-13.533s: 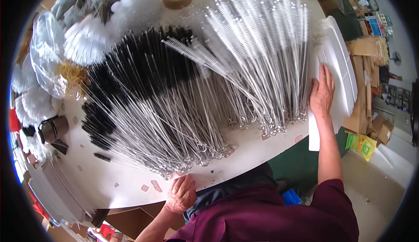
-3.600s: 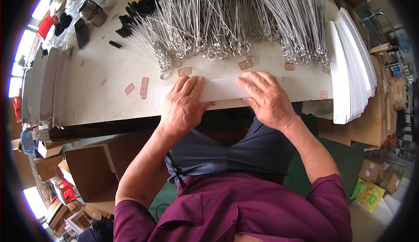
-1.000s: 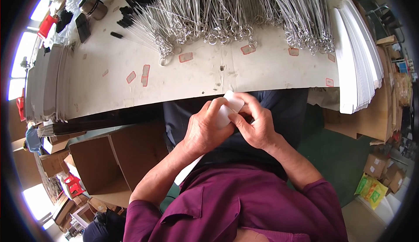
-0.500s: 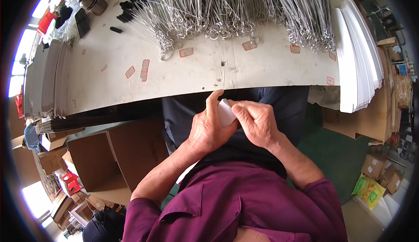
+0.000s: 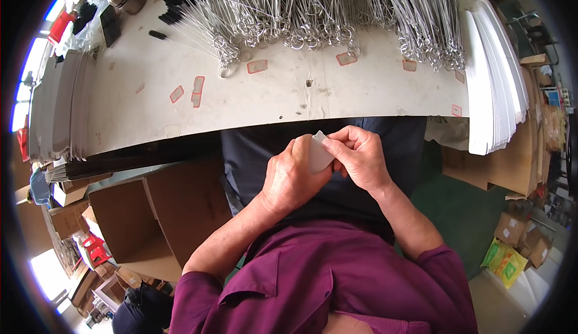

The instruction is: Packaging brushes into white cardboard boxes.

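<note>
Far left, flat white card sheets (image 5: 57, 114) lie stacked on edge along the white table (image 5: 289, 102), with open brown boxes (image 5: 150, 213) on the floor below. Moving in, small red-edged stickers (image 5: 195, 87) dot the tabletop, and the looped ends of the wire brushes (image 5: 289, 24) are heaped across its far side.

Centre now: the left hand (image 5: 292, 177) is curled round a small white folded piece (image 5: 319, 153), cradling it from below over the lap, just off the table's near edge. The right hand (image 5: 358, 156) pinches the piece's upper corner between thumb and fingertips. Both hands are closed on it, and both are touching each other.

It looks like a fold or an opening is being worked at that corner. To do it well, the person would keep the left hand steady as the support and let only the right fingertips work the edge, with light pressure so the thin material doesn't crease or tear.

Far right, another tall stack of white sheets (image 5: 494, 75) hangs over the table's end.
</note>
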### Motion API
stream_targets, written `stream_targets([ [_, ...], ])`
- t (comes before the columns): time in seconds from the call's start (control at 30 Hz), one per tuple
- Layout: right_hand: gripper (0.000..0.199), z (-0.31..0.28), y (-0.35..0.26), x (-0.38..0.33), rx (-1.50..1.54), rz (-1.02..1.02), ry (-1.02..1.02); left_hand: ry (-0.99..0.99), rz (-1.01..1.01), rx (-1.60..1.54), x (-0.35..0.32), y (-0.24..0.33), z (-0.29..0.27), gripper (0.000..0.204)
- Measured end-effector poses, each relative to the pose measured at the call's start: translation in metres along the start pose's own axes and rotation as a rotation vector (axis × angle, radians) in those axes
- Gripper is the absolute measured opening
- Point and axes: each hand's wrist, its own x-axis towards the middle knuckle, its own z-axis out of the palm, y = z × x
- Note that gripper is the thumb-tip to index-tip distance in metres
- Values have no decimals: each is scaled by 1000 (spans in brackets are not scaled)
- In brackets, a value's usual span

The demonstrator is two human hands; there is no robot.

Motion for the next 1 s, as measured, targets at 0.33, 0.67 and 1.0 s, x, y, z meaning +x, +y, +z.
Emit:
stream_targets([
  [0.33, 17, 2, -4, 1, -45, -29, 16, 20, 93, -2, -4, -6, -1, 54],
  [0.67, 19, -2, -8, 6, -238, -67, -14, -3, 89, 51, -8, -10, 5, 58],
  [1.0, 21, -1, 5, 4, -430, -297, 13, 5, 112, 35, -8, -9, 2, 56],
])
